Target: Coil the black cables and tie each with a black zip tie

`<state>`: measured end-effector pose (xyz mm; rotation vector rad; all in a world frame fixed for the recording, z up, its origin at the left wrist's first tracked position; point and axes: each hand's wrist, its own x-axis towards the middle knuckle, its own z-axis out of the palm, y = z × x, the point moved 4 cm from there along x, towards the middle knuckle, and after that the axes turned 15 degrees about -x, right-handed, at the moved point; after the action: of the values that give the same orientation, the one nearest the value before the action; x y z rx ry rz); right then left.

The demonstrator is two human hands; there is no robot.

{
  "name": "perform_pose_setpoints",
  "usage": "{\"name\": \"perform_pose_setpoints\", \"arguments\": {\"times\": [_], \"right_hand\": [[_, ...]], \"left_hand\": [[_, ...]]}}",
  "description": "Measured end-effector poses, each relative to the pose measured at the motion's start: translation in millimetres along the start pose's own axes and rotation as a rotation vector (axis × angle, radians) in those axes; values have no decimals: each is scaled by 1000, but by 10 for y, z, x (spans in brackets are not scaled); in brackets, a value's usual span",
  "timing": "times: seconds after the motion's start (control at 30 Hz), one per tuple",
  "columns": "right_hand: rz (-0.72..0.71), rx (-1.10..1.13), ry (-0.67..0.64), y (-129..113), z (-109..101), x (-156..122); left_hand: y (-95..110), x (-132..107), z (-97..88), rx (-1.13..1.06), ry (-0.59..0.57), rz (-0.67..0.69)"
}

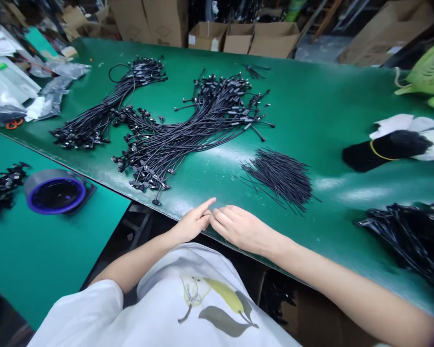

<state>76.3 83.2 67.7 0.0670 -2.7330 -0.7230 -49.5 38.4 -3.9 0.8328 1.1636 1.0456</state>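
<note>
My left hand [195, 222] and my right hand [238, 226] meet at the near edge of the green table [329, 101], fingertips touching. The left index finger is stretched out and its other fingers are curled. The right hand's fingers are bent together toward the left hand. Whether anything is pinched between them I cannot make out. Just beyond the hands lies a large bundle of black cables with connectors [188, 130]. A small pile of thin black ties [280, 176] lies to the right of it.
A second cable bundle [104, 103] lies far left. A grey tape roll [54, 190] sits on the lower green table at left, near plastic bags [54, 86]. Another black cable heap [412, 236] is at right, beside a black bundle with a yellow band [383, 149]. Cardboard boxes [238, 36] stand behind.
</note>
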Motion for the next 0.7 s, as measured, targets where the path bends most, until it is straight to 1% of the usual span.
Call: {"name": "perform_pose_setpoints", "arguments": {"times": [0.13, 0.23, 0.3, 0.4, 0.47, 0.53, 0.6, 0.63, 0.7], "right_hand": [[-52, -102, -99, -41, -14, 60], [-109, -162, -162, -101, -16, 76], [-146, -202, -175, -146, -11, 71], [-131, -268, -212, -154, 58, 56], [-33, -271, -244, -79, 141, 59], [117, -201, -240, 37, 214, 88], [309, -102, -187, 139, 244, 146], [416, -47, -148, 166, 243, 180], [649, 107, -53, 156, 231, 233]], "left_hand": [[-16, -38, -14, -41, 27, -72], [-20, -43, 21, -46, 0, -118], [-33, -47, 57, -58, -11, -163], [-23, -37, 111, -84, 3, -182], [5, -8, 138, -111, 34, -172], [45, 46, 144, -174, 94, -146], [112, 122, 117, -279, 175, -57], [154, 163, 99, -344, 197, -4], [251, 232, 56, -460, 186, 79]]}}
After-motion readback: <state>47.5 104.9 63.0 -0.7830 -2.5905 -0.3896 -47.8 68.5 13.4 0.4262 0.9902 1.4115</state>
